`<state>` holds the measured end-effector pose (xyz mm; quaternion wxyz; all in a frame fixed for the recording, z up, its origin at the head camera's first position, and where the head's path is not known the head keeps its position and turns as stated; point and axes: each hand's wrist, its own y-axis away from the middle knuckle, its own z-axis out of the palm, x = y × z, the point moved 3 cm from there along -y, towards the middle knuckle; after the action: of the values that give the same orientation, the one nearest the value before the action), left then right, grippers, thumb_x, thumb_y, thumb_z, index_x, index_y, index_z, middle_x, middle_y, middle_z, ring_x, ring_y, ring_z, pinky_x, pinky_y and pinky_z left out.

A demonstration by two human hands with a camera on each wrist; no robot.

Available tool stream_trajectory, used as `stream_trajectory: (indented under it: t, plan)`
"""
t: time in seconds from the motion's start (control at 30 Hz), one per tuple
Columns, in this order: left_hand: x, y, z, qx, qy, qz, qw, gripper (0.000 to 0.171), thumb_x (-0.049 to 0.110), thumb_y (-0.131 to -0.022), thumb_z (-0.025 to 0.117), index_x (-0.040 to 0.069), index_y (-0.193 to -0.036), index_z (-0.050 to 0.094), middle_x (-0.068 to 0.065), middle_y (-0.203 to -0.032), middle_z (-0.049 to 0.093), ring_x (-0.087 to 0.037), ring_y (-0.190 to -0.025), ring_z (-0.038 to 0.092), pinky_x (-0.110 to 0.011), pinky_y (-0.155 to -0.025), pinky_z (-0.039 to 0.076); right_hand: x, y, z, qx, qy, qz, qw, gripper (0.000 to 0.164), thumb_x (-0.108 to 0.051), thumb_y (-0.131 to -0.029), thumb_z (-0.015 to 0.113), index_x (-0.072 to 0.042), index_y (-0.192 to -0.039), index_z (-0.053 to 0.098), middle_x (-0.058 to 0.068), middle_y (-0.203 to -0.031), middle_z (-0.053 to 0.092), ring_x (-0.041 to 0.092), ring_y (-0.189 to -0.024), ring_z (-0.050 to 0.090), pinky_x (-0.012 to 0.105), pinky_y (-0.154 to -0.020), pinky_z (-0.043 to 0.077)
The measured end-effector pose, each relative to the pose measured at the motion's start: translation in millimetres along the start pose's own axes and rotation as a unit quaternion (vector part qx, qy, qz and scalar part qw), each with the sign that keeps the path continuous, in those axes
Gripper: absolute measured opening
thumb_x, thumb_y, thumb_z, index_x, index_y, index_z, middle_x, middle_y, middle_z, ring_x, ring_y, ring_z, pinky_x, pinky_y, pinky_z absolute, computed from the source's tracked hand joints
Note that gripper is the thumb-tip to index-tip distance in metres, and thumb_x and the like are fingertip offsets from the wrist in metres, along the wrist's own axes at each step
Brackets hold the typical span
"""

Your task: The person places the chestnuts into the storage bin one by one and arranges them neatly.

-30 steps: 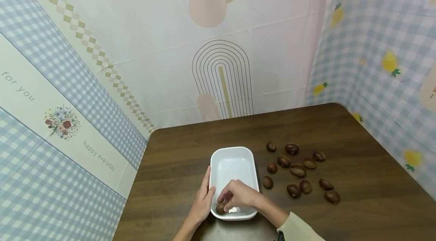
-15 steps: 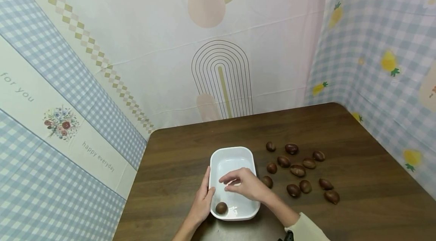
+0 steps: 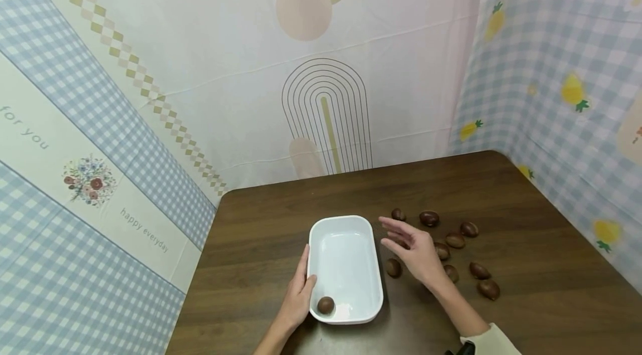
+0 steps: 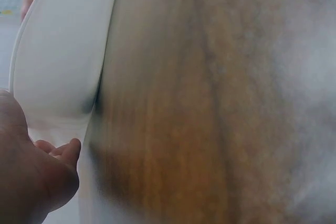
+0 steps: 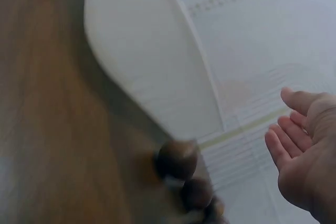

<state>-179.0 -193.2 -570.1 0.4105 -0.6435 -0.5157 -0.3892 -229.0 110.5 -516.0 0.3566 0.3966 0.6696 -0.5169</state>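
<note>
A white rectangular baking dish [image 3: 348, 260] stands on the table, one brown chestnut [image 3: 325, 305] lying in its near left corner. My left hand [image 3: 297, 298] grips the dish's left side, thumb at the rim and fingers along the outer wall. Over the loose chestnuts to the right of the dish, my right hand [image 3: 415, 252] is held with fingers spread and nothing in it. It hides some of them in the head view. A chestnut [image 3: 393, 268] lies close to the dish's right wall; in the right wrist view a dark chestnut [image 5: 177, 160] shows below the open right palm [image 5: 310, 156].
Several more chestnuts [image 3: 455, 240] lie scattered on the right half of the dark wooden table [image 3: 261, 232]. Two of them, one a chestnut [image 3: 489, 289], sit farther right. Patterned cloth [image 3: 241, 93] hangs behind and along both sides of the table.
My right hand has let go of the chestnut in the dish's near left corner, lifted out and moved right over the loose chestnuts. The left hand and dish have stayed in place.
</note>
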Motion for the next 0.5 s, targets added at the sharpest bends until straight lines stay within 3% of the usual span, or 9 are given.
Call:
stream_trajectory:
  t: [0.17, 0.5]
  plan:
    - [-0.3, -0.5, -0.5, -0.005, 0.005, -0.001, 1.0000, 0.070, -0.002, -0.108, 0.046, 0.011, -0.171, 0.017, -0.010, -0.176, 0.021, -0.029, -0.159, 0.019, -0.011, -0.116, 0.016, 13, 16, -13, 0.041, 0.003, 0.029, 0.999, 0.049, -0.006, -0.097, 0.077, -0.001, -0.145, 0.064, 0.021, -0.143, 0.065, 0.012, -0.123, 0.067, 0.029, -0.100, 0.054]
    - [-1.4, -0.5, -0.7, -0.003, 0.007, -0.006, 1.0000, 0.070, -0.002, -0.108, 0.046, 0.012, -0.171, 0.018, -0.010, -0.176, 0.021, -0.028, -0.159, 0.019, -0.010, -0.116, 0.016, 25, 39, 3, 0.065, 0.019, 0.063, 0.996, 0.048, 0.002, -0.093, 0.078, 0.005, -0.140, 0.065, 0.024, -0.139, 0.066, 0.041, -0.125, 0.065, 0.028, -0.100, 0.054]
